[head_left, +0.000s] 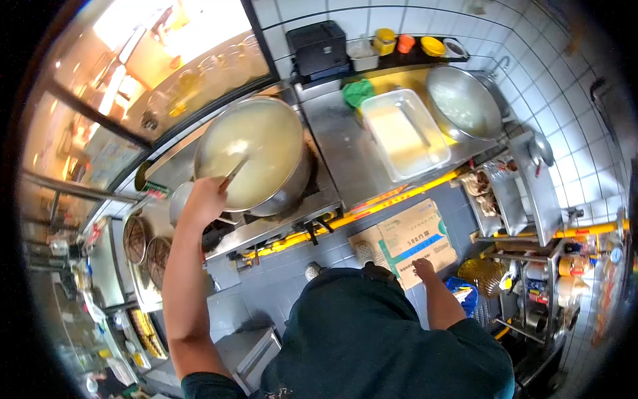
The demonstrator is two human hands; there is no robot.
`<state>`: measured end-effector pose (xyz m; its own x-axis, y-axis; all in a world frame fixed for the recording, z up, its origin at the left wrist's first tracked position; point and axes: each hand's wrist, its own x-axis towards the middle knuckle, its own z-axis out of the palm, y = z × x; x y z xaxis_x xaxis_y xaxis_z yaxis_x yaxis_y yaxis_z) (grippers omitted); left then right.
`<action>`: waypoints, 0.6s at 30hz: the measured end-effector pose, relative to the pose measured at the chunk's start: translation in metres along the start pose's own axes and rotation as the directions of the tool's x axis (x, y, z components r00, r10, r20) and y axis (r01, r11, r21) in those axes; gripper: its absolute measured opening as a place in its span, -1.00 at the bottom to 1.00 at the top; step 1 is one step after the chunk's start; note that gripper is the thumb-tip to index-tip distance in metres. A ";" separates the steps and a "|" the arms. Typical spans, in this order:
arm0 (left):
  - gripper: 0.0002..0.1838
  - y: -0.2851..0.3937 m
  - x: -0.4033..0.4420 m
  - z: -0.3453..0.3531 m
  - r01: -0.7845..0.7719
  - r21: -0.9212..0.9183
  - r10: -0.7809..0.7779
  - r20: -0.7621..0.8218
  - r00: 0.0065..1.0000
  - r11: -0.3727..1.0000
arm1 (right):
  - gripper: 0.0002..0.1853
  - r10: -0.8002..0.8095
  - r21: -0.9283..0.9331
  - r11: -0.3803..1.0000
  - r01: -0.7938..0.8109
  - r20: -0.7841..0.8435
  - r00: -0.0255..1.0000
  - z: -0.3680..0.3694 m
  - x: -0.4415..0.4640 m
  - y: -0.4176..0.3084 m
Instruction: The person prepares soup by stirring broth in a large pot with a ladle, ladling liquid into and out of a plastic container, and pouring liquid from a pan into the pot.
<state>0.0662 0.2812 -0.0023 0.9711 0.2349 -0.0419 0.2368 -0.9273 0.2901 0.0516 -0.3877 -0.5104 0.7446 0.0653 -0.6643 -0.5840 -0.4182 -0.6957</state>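
Note:
My left hand (pixel 207 198) is closed around the handle of a long-handled utensil (pixel 236 170) at the near left rim of a large metal pot (pixel 292 189). The utensil's far end dips into the cloudy, pale yellow liquid (pixel 256 139), so its head is hidden. A bright glare lies on the liquid's surface. My right hand (pixel 423 268) hangs low at my side, above a flattened cardboard box (pixel 415 233) on the floor. Its fingers are loosely bent and apart, with nothing visible in them.
Right of the pot, a steel counter (pixel 339 146) bears a white plastic tub (pixel 392 174), a green cloth (pixel 359 93) and a large metal bowl (pixel 488 123). A yellow pipe (pixel 425 187) runs along the front. Round strainers (pixel 158 256) are at left; a shelf rack (pixel 531 279) stands right.

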 end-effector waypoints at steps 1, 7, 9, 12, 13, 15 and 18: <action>-0.87 0.004 -0.001 -0.002 -0.006 -0.027 0.006 0.017 1.000 1.000 | -0.53 -0.041 -0.080 0.996 0.041 0.013 0.999 0.004 -0.003 -0.009; -0.79 0.008 -0.012 -0.022 -0.021 -0.044 0.028 0.188 0.982 0.999 | -0.49 0.155 -0.085 0.985 -0.153 0.017 0.988 0.011 -0.017 -0.051; -0.78 0.013 -0.019 -0.037 -0.059 -0.074 0.075 0.229 0.971 0.996 | -0.54 0.157 -0.063 0.986 -0.157 -0.001 0.988 0.013 -0.016 -0.050; -0.75 0.020 -0.026 -0.063 -0.076 -0.033 0.082 0.321 0.943 0.997 | -0.59 0.153 -0.061 0.986 -0.152 0.008 0.988 0.012 0.000 -0.037; -0.72 0.020 -0.027 -0.071 -0.029 -0.027 0.037 0.359 0.933 0.999 | -0.61 0.141 -0.067 0.988 -0.140 0.007 0.990 0.010 0.006 -0.029; -0.67 0.008 -0.028 -0.081 0.039 0.002 -0.037 0.417 0.908 0.999 | -0.63 0.041 -0.090 0.995 -0.042 -0.019 0.999 0.010 -0.003 -0.036; -0.72 0.013 -0.032 -0.103 0.046 0.107 -0.087 0.415 0.906 0.993 | -0.63 0.057 -0.186 0.981 -0.061 -0.026 0.998 0.010 0.016 -0.026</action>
<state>0.0349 0.2915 0.1018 0.8710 0.1721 -0.4601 0.2832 -0.9412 0.1842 0.0749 -0.3670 -0.5057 0.7185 0.0177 -0.6953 -0.5577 -0.5827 -0.5912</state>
